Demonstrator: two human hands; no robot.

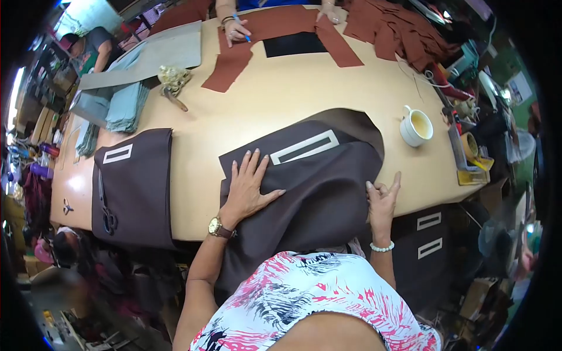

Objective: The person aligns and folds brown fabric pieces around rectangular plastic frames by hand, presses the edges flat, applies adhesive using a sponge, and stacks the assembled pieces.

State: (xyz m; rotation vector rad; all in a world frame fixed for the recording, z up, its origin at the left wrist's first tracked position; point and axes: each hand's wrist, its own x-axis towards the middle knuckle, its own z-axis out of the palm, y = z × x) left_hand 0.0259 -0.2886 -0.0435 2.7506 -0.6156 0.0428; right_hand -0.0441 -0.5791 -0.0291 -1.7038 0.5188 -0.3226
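The left grip [248, 190] is spread flat, grasping nothing, atop the dark-brown folded cloth panel [316, 199]; the right grip [381, 203] is at its edge, pinching or not I cannot tell. Pressing lightly, smooth the bulge between both grips.

Dark brown cloth [310, 202]: its lower end disappears from your sight behind your patterned top [316, 292], below the table's [213, 117] near edge.
Left hand [249, 190]: spread flat, it hides the patch of cloth beneath it from you.
Right hand [382, 203]: you can't tell whether its curled fingers grip the cloth.
Co-worker [266, 3]: beyond the table's far edge, head cut off from your view.
Blue pen [248, 39]: too small for you to tell whether its tip touches the rust-coloured cloth [231, 65].
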